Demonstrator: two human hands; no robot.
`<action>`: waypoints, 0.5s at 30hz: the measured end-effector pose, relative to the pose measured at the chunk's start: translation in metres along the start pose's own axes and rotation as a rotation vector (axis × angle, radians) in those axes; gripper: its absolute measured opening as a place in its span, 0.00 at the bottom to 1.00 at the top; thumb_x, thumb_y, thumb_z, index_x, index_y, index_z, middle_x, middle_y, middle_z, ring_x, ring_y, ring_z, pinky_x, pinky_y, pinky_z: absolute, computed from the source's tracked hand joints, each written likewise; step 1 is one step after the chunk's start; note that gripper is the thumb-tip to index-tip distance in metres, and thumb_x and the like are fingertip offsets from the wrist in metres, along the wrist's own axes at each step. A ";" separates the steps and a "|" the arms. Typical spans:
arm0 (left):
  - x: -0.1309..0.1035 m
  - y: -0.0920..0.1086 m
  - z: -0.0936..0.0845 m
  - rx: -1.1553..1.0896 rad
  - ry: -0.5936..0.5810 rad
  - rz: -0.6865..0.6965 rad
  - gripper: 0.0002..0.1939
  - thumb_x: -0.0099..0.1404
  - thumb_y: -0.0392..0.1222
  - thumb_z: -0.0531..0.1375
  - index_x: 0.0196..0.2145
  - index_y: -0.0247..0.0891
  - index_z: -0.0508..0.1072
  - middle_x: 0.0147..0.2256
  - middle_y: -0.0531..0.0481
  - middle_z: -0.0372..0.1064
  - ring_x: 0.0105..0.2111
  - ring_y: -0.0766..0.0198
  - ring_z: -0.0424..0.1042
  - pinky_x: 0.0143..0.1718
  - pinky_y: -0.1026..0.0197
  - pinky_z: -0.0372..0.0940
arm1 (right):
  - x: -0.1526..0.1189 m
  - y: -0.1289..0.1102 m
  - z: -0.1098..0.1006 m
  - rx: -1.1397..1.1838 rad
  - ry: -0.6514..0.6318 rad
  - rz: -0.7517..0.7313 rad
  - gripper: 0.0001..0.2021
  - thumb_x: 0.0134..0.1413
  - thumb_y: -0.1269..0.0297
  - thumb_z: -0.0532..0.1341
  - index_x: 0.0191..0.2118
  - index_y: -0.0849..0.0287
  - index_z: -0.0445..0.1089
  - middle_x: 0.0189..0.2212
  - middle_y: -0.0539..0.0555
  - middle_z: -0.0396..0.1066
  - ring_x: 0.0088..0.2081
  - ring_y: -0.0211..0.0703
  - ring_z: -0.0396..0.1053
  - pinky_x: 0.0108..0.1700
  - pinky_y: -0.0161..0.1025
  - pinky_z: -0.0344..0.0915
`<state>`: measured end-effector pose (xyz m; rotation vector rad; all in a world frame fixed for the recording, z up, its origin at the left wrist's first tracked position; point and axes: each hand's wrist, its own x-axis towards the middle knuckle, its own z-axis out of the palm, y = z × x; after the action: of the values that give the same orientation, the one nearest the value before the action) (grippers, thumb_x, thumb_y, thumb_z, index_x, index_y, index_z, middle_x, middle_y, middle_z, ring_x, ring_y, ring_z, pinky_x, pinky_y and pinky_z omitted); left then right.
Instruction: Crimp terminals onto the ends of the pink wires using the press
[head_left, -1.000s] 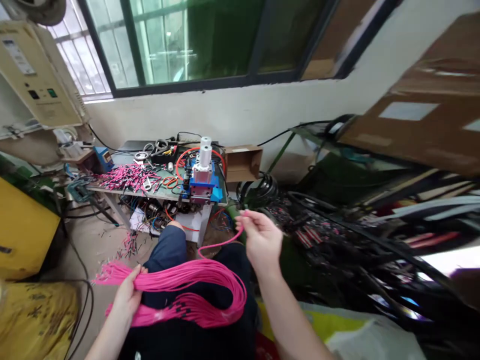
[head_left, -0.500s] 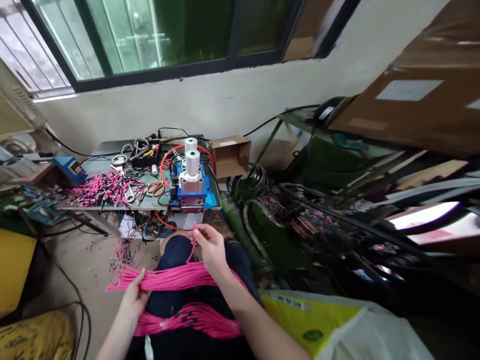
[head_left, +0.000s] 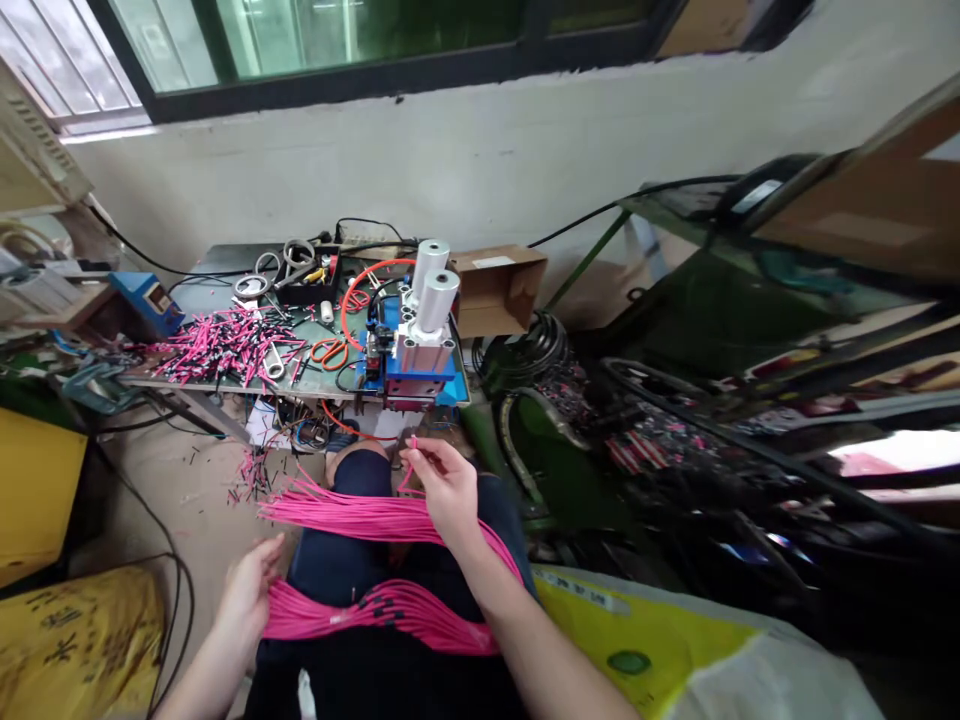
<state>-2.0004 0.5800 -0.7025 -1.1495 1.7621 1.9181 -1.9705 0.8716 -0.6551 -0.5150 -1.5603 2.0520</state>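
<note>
My right hand point(head_left: 444, 485) pinches one pink wire point(head_left: 409, 478) in front of the machine. Under it, a loose bundle of pink wires point(head_left: 349, 510) lies across my thighs, its ends fanned out to the left. My left hand point(head_left: 251, 590) is beside the left ends of a second pink bundle point(head_left: 427, 618) with black sleeves, which rests on my lap. The left fingers are bent and apart from the upper bundle; nothing shows between them. The blue and silver machine point(head_left: 424, 345) stands at the front edge of the bench.
The bench point(head_left: 210, 262) bears a pile of short pink and black pieces point(head_left: 229, 345), orange-handled scissors point(head_left: 328, 352) and tape rolls. An open cardboard box point(head_left: 491, 300) stands right of the machine. A yellow and white bag point(head_left: 645, 630) lies at my right, a yellow sack point(head_left: 90, 630) at left.
My left hand has let go of the upper bundle and moved down and left of it. The right hand still holds the wire. The camera view has shifted.
</note>
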 end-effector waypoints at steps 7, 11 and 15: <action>-0.063 0.034 0.070 0.229 -0.570 0.666 0.20 0.64 0.56 0.66 0.45 0.38 0.81 0.44 0.41 0.81 0.46 0.51 0.78 0.54 0.52 0.70 | -0.005 -0.013 0.024 0.046 -0.052 0.008 0.14 0.50 0.53 0.73 0.37 0.57 0.80 0.29 0.52 0.78 0.28 0.42 0.73 0.32 0.40 0.74; -0.088 0.054 0.122 0.238 -0.813 0.841 0.18 0.67 0.54 0.66 0.46 0.39 0.83 0.48 0.40 0.80 0.49 0.51 0.77 0.55 0.52 0.70 | -0.017 -0.032 0.031 0.040 -0.128 0.006 0.11 0.51 0.55 0.73 0.37 0.57 0.81 0.30 0.52 0.78 0.29 0.41 0.73 0.34 0.38 0.72; -0.100 0.060 0.141 0.173 -0.879 0.815 0.13 0.64 0.50 0.69 0.39 0.39 0.84 0.42 0.42 0.80 0.44 0.54 0.78 0.49 0.56 0.71 | -0.025 -0.044 0.026 0.054 -0.103 0.053 0.13 0.47 0.56 0.76 0.33 0.57 0.78 0.28 0.50 0.76 0.29 0.39 0.70 0.34 0.36 0.69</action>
<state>-2.0275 0.7289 -0.5990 0.5549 1.8662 2.0653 -1.9588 0.8457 -0.6058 -0.4413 -1.5596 2.1852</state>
